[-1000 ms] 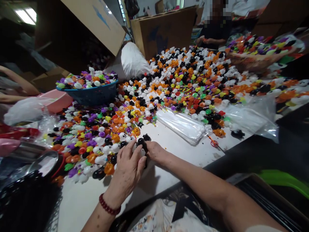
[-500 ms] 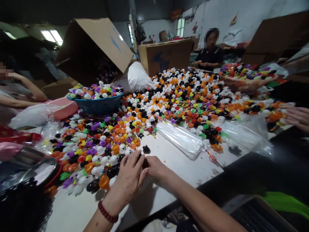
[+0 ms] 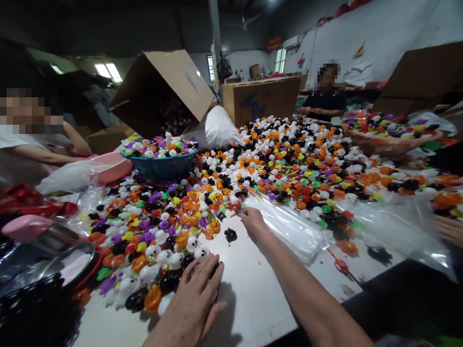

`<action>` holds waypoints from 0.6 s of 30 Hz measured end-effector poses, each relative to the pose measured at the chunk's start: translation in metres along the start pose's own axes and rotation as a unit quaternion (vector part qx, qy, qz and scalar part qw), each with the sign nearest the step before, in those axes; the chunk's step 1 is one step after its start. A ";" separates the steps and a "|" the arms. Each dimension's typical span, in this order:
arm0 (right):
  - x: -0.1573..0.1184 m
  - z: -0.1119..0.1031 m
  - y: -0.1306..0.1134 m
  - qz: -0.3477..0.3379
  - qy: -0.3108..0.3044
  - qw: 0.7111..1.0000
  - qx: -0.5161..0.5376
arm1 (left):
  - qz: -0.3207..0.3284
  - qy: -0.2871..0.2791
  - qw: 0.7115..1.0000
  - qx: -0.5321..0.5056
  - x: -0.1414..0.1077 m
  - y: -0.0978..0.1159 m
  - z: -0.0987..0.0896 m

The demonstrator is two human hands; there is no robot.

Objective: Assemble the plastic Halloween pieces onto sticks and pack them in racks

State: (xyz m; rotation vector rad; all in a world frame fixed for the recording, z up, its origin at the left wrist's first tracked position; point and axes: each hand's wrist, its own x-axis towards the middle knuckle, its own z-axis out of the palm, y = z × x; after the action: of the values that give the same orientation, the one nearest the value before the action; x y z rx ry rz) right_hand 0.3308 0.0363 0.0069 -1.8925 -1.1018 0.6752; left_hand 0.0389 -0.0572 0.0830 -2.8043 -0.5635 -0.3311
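My left hand (image 3: 197, 294) is at the near edge of a heap of small plastic toys, fingers curved over a dark toy that shows only at its edge. White skull-like toys (image 3: 193, 242) and an orange toy (image 3: 153, 299) lie beside it. My right hand (image 3: 252, 220) reaches forward to the heap's edge, thumb and fingers pinched together near small coloured pieces (image 3: 235, 213). What the fingertips hold is too small to make out. Between the hands a single black toy (image 3: 230, 234) lies on the white table (image 3: 249, 284).
Clear plastic bags (image 3: 292, 229) lie right of my right forearm, with orange-handled scissors (image 3: 340, 265) nearby. A blue basin (image 3: 159, 165) full of toys stands beyond the heap. Cardboard boxes (image 3: 265, 99) stand behind. Two people sit across and to the left; another hand (image 3: 448, 229) is at right.
My right hand has left my left hand and moved forward to the heap's edge. My left hand stays over the dark toy. The camera view has tilted up and shifted left.
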 end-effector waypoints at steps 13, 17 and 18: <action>-0.064 -0.010 0.005 0.000 -0.135 0.955 0.265 | -0.044 -0.028 0.997 -0.059 0.025 0.007 -0.013; -0.084 0.003 0.004 0.010 -0.156 0.939 0.305 | -0.081 -0.069 0.989 -0.105 0.030 0.007 -0.012; -0.090 0.007 0.004 0.017 -0.161 0.937 0.310 | -0.089 -0.075 0.987 -0.114 0.030 0.006 -0.011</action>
State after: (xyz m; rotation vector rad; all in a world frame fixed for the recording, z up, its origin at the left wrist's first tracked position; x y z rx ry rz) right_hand 0.2849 -0.0410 0.0037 -1.2834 -0.9039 1.2225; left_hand 0.0663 -0.0553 0.0999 -3.0247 -0.8633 -0.2315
